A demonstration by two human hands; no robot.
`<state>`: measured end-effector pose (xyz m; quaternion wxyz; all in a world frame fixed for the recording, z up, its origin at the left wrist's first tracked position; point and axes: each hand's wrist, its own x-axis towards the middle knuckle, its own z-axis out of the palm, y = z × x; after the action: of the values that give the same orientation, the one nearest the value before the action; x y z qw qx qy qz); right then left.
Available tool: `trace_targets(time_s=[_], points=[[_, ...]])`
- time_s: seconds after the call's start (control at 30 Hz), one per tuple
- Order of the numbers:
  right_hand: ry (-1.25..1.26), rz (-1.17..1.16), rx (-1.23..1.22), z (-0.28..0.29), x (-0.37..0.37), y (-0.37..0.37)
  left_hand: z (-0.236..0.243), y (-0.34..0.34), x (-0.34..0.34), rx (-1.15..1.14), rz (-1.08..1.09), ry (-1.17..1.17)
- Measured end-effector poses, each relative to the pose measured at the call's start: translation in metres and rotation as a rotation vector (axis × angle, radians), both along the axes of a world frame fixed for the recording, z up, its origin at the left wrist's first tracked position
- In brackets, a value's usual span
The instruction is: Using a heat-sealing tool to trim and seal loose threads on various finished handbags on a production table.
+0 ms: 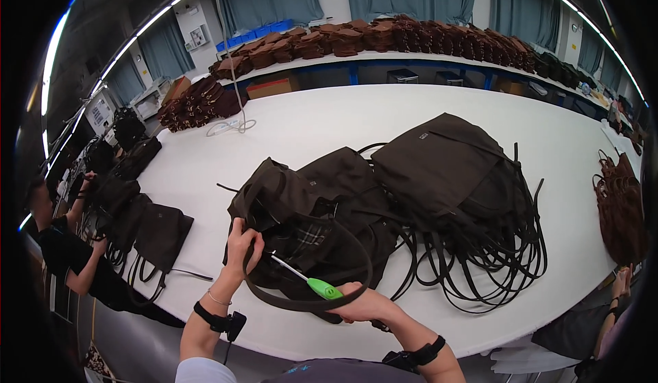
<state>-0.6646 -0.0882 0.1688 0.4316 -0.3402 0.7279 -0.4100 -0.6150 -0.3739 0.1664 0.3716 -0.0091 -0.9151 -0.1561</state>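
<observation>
In front of me a dark brown fabric bag (288, 190) lies on the white table, its mouth open and a plaid patch (312, 238) showing inside. My left hand (245, 242) is closed on the bag's near left edge, where a strap starts. My right hand (360, 304) is closed round the end of a green-handled tool (323, 288). The tool's slim metal shaft points up and left, its tip close to my left hand; its exact kind is unclear. A wide strap (370, 263) loops round the tool and passes by my right hand.
A stack of dark bags (439, 164) with trailing straps lies to the right on the white table (548, 143). At the left a person (75, 260) handles more dark bags (161, 232). Reddish-brown bags (617, 212) lie at the right edge, near another person's hands (622, 281). A cable (236, 88) hangs down.
</observation>
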Motion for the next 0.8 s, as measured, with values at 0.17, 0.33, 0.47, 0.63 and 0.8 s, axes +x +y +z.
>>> trace_targets(time_s=[0.17,0.33,0.47,0.63,0.8], points=[[0.078,-0.064,0.092,-0.010,-0.010,0.002,0.005,0.002,0.023,-0.008,0.002,0.040],[-0.012,-0.106,0.109,-0.047,-0.020,0.020,0.018,-0.001,0.039,-0.007,0.008,0.077],[-0.134,0.057,0.034,-0.044,-0.022,0.015,0.033,0.007,0.047,-0.032,-0.023,0.065],[-0.259,0.197,-0.167,-0.027,-0.003,0.006,0.089,-0.009,0.048,-0.151,0.155,0.236],[-0.333,0.215,-0.432,0.005,0.009,0.034,0.174,-0.047,0.023,-0.163,0.291,0.641]])
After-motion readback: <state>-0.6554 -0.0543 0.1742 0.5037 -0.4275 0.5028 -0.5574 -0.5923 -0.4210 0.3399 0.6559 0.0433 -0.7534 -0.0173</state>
